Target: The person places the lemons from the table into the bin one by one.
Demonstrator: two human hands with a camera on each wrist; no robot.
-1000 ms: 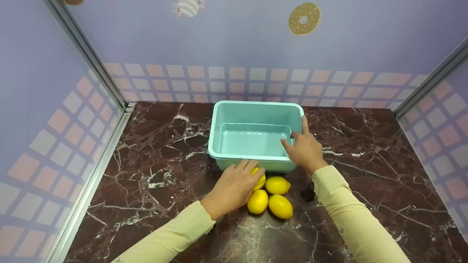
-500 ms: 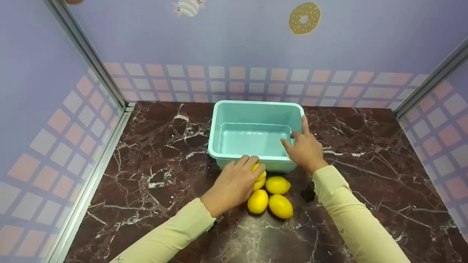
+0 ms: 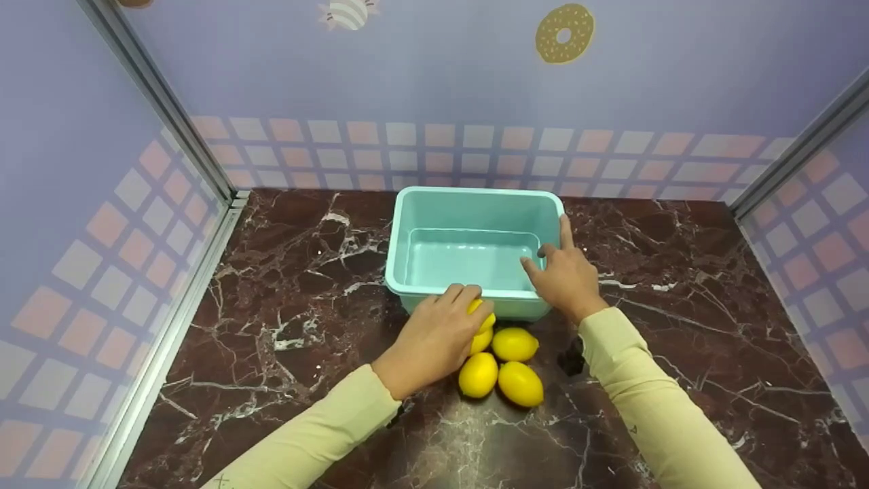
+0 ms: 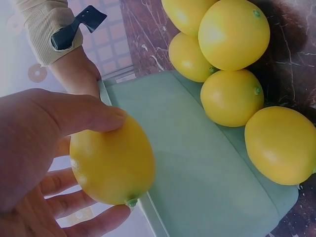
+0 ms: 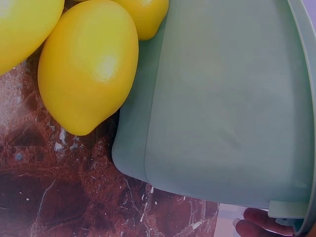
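My left hand [image 3: 434, 339] holds a yellow lemon [image 4: 116, 163] between thumb and fingers, just in front of the near wall of a light-green plastic basin [image 3: 468, 295]. In the left wrist view the thumb lies on top of the lemon and the fingers reach beneath it. Several more lemons [image 3: 478, 375] lie on the table against and before the basin's near side; my left hand partly hides some of them in the head view. My right hand [image 3: 569, 282] grips the basin's right rim, fingertips [image 5: 261, 222] showing under its edge in the right wrist view.
The basin's inside holds nothing visible. Under everything is a dark red marbled tabletop [image 3: 312, 272]. A purple wall [image 3: 434, 81] with printed tiles stands behind the basin, and side panels [image 3: 88, 238] with metal edge strips border the left and right.
My left hand has risen slightly and moved a little toward the basin's near rim with the lemon, showing more of a lemon beneath. The right hand and basin stay put.
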